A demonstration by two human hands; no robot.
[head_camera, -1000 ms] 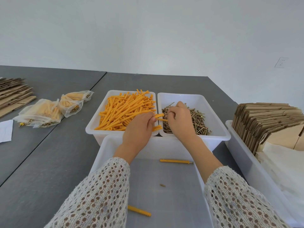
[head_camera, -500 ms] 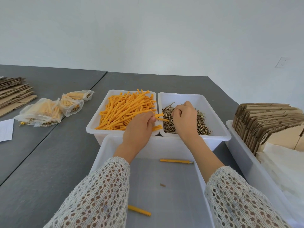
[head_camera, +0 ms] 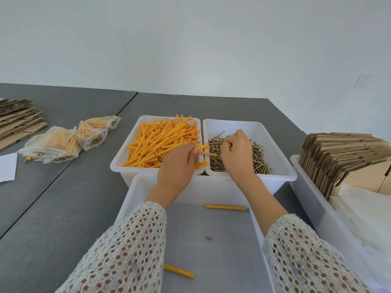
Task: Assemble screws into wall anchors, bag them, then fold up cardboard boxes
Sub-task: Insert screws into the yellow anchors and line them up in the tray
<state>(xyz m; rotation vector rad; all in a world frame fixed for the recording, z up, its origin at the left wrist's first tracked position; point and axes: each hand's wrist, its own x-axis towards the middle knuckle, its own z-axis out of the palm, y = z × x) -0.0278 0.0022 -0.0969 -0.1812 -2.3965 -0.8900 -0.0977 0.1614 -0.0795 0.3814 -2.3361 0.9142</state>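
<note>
Gripping several orange anchors [head_camera: 202, 154], the left hand [head_camera: 177, 166] stays clamped; the right hand [head_camera: 237, 153] pinches among loose screws [head_camera: 259, 159], grasp unclear; tangled ones may spill.

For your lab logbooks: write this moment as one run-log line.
step: assembly | left hand: holds anchors | right hand: picking in screws | front bin: two assembled pieces | bags: filled, left

Anchor bin [head_camera: 127, 157] left, touching screw bin [head_camera: 281, 157] right; empty-ish tray [head_camera: 135, 195] in front; filled bags [head_camera: 63, 140] far left; cardboard stack [head_camera: 338, 157] right.
</note>
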